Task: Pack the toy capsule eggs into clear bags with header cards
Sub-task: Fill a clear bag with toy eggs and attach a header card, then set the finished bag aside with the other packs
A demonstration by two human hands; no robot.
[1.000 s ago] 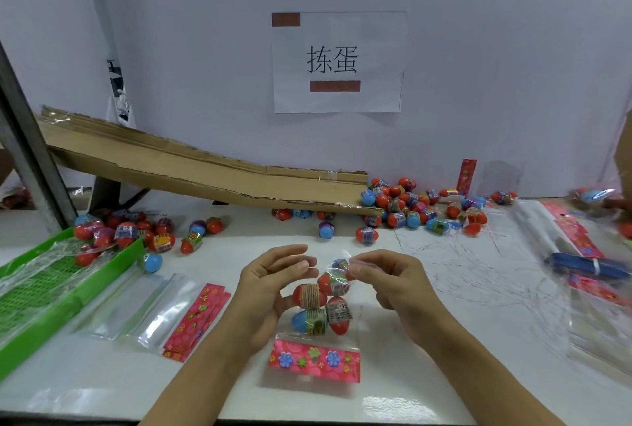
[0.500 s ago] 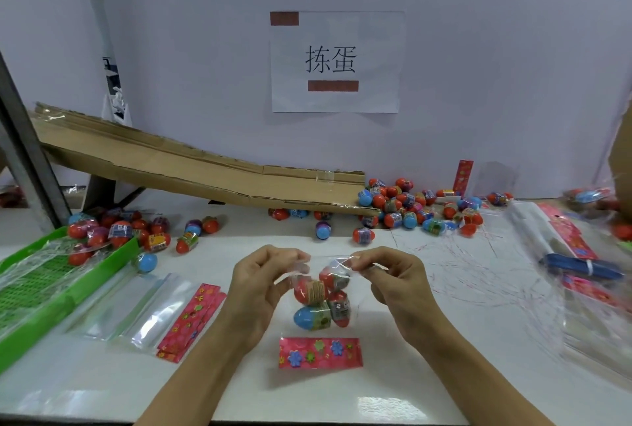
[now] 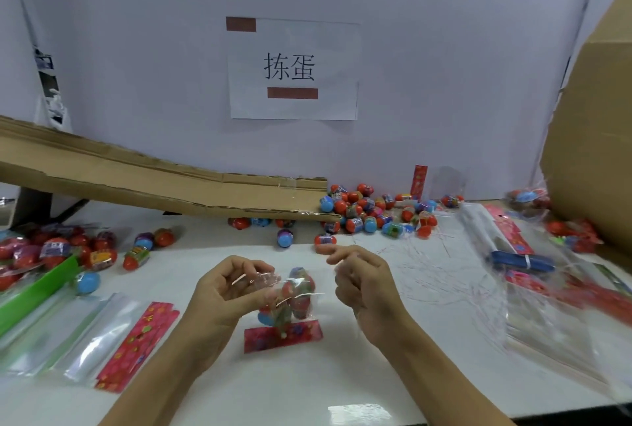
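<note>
The left hand (image 3: 225,292) has a pinching grip on the twisted top of a clear plastic bag (image 3: 290,295) filled with red and blue toy capsule eggs, held just above the white desk (image 3: 342,374). Its pink flowered header card (image 3: 284,335) hangs at the bottom. The right hand (image 3: 362,283) sits just beside the bag, fingers loosely curled, holding nothing. Loose capsule eggs (image 3: 369,213) lie at the foot of a brown cardboard ramp (image 3: 154,179).

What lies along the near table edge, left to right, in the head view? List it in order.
Green tray → empty clear bags → stack of red header cards → left hand → filled bag of capsule eggs → right hand → blue bundle.
</note>
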